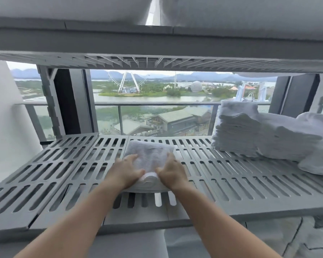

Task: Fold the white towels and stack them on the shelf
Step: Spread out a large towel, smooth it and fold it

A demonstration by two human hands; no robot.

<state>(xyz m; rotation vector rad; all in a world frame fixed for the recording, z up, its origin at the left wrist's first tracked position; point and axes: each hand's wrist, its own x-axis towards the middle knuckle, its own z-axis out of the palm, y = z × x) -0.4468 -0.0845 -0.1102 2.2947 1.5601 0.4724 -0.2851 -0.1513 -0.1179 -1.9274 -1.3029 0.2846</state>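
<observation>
A folded white towel point(149, 155) lies in the middle of the grey slotted shelf point(63, 164). My left hand point(126, 171) grips its left near side, thumb on top and fingers reaching along the edge. My right hand point(171, 172) grips the right near side the same way. At the right end of the shelf a tall stack of folded white towels point(237, 133) stands, with looser white towels point(309, 146) heaped beside it.
Another grey shelf board point(157, 41) hangs close overhead. Dark uprights point(50, 103) frame the back left, and a glass balcony rail point(153, 108) and an outdoor view lie behind. The left half of the slotted shelf holds nothing.
</observation>
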